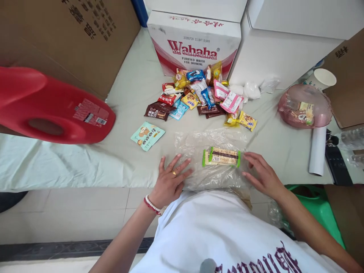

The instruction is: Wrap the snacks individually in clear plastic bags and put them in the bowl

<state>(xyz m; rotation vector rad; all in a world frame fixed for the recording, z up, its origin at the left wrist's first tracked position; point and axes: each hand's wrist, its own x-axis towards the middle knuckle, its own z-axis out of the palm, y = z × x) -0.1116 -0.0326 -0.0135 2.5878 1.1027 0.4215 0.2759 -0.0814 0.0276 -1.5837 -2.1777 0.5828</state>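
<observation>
Desk carries clear plastic and, at its middle, bars, with left hand at their eight o'clock, fingers spread, and right hand at four o'clock, fingers and thumb apart.

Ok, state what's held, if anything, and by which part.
Nothing appears held; the left hand and right hand are open at opposite sides of the clear plastic bag.

looks like a storage corner, home or shop unclear: a wahaha purified-water carton, white boxes, a brown cardboard box and a red plastic jug around a cloth-covered table, tiled floor below.
</observation>
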